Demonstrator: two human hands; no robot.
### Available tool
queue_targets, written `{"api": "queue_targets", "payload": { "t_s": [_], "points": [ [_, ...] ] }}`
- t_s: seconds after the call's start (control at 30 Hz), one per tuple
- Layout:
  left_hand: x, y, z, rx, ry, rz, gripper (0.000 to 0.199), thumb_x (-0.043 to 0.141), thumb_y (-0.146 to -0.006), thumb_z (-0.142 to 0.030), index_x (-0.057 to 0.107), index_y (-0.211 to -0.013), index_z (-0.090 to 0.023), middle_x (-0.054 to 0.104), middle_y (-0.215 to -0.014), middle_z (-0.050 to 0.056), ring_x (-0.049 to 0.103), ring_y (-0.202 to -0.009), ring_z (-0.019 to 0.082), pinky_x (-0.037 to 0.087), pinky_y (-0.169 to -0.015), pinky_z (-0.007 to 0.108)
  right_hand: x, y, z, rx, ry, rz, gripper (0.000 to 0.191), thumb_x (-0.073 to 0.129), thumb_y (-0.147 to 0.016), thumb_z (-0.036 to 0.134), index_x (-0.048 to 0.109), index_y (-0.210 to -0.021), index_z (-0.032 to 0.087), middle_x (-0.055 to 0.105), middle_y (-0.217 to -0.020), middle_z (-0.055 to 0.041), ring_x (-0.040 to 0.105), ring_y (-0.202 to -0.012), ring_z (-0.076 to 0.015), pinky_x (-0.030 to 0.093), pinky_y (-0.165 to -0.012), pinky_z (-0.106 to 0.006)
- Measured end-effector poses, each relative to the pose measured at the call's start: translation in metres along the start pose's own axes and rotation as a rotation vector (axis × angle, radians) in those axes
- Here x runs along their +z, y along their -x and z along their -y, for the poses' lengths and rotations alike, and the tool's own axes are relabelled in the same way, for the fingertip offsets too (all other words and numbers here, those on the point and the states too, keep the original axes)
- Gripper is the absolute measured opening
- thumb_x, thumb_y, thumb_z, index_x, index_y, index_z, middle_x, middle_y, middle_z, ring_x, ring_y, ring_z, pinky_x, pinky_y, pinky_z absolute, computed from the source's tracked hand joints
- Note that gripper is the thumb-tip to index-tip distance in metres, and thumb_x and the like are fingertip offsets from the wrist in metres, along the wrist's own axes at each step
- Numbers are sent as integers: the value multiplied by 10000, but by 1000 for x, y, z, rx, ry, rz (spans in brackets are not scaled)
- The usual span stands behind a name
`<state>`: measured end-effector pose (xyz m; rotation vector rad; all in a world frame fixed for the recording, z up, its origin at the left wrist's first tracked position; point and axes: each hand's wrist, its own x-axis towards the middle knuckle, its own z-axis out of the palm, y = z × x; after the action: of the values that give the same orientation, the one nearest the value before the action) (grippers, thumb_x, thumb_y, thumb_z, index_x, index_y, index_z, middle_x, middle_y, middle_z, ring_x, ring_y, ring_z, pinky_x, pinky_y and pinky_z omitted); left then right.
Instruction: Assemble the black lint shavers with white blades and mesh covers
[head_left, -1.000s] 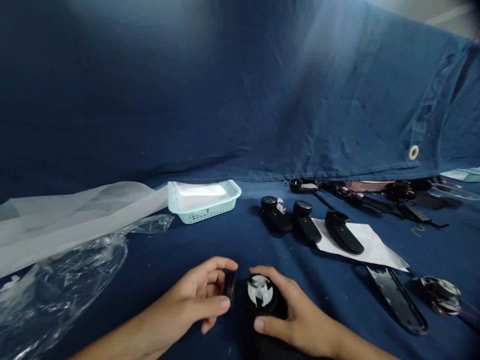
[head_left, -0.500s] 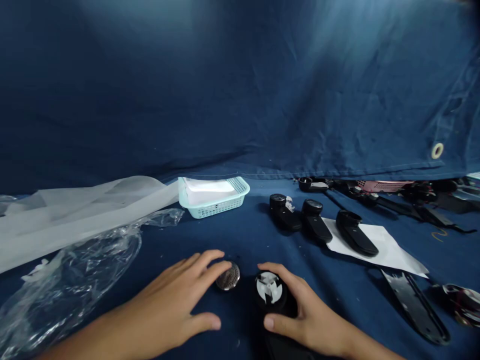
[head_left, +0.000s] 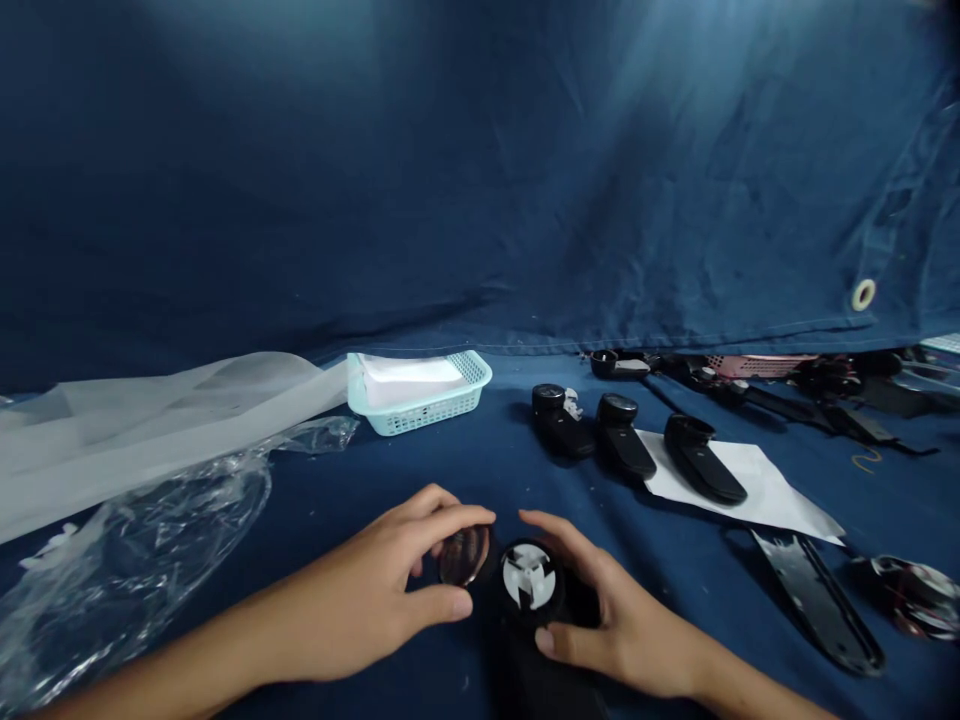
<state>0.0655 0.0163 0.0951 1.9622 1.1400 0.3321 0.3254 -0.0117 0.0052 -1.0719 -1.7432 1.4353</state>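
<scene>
Up ahead, a pale green plastic basket holding white sheets; below it, left hand closed around a round mesh-faced disc, just beside a black housing with white blades, cupped by right hand, both over blue cloth.

**Bench layout, front centre outward**
A metal-faced disc is positioned left of a round housing; a basket is placed behind them, plastic film to the left, and three handle units to the right, one on a paper sheet.
</scene>
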Motion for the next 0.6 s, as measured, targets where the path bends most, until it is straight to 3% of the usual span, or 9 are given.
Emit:
{"api": "queue_targets", "payload": {
  "t_s": [0.13, 0.33, 0.47, 0.6],
  "points": [
    [10, -5, -17, 61, 76, 12, 557, 671, -824, -261, 534, -1348, -392, 552, -1279, 10, 546, -1064, 246, 415, -991, 405, 5, 1, 0, -62, -29, -59, 905, 822, -711, 230, 316, -1460, 289, 556, -1328, -93, 515, -1255, -271, 347, -1114, -482],
    [18, -15, -29, 167, 68, 3, 593, 653, -840, -213, 498, -1376, -412, 523, -1346, 1, 486, -1218, 276, 348, -1077, 426, 10, -5, 7, -138, -231, -205, 836, 825, -697, 180, 375, -1389, 314, 619, -1252, -47, 570, -1195, -238, 435, -1036, -407],
    [22, -11, -24, 146, 52, -143, 566, 639, -871, -363, 450, -1399, -445, 477, -1405, -22, 469, -1220, 281, 338, -1066, 404, 4, -7, 9, -12, -500, -288, 811, 857, -633, 204, 464, -1339, 272, 617, -1268, -46, 580, -1170, -241, 445, -1016, -380],
    [30, -4, -11, 14, 220, -238, 577, 667, -836, -444, 480, -1380, -414, 577, -1279, 16, 539, -1039, 270, 410, -898, 355, -4, -6, 6, 199, -860, -181, 427, 685, -792, 396, 646, -1133, 143, 684, -1122, -103, 638, -1019, -240, 494, -917, -384]
  ]
}}
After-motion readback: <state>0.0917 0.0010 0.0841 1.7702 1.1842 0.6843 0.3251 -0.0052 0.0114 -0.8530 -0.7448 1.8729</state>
